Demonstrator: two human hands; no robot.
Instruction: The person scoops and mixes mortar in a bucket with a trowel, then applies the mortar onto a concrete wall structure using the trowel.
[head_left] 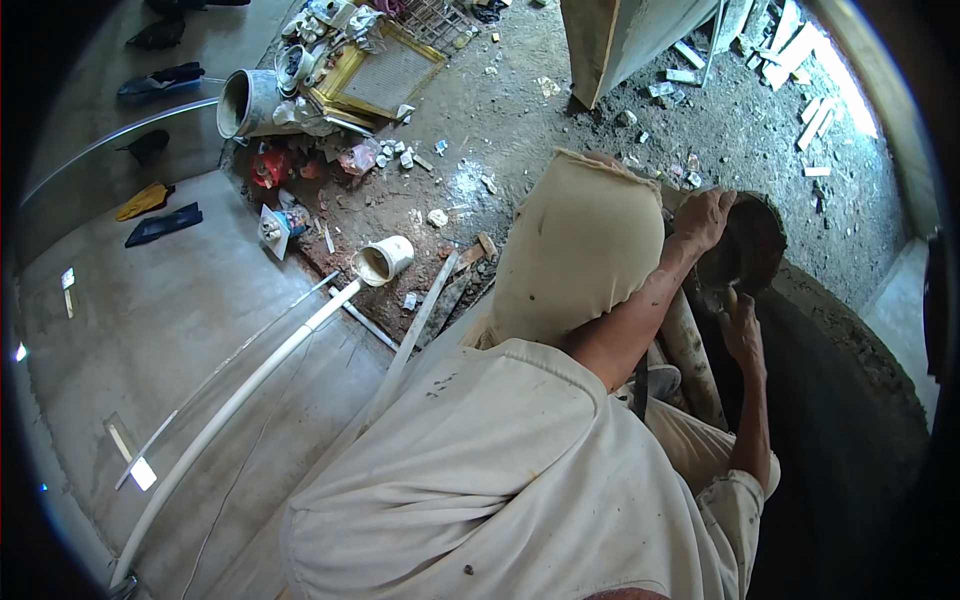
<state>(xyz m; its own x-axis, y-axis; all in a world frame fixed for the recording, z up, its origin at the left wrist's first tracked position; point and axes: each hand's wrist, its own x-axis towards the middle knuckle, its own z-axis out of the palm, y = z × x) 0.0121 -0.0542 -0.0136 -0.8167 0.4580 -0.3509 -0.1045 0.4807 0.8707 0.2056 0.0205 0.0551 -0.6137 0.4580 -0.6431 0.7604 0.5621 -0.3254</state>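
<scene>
My left hand is closed on the upper left rim of a dark, round pan, which stands tilted at the right beside my knee. Just below, my right hand is closed round a small light-coloured handle that points up into the pan. The working end of this tool is too dark to make out. Wet-looking grey mortar covers the curved surface right of my right forearm.
A white bucket lies near a long white pipe at the left. Another bucket, a yellow-framed sieve and rubbish are at the upper left. A board-sided block stands at the top, with wood scraps to its right.
</scene>
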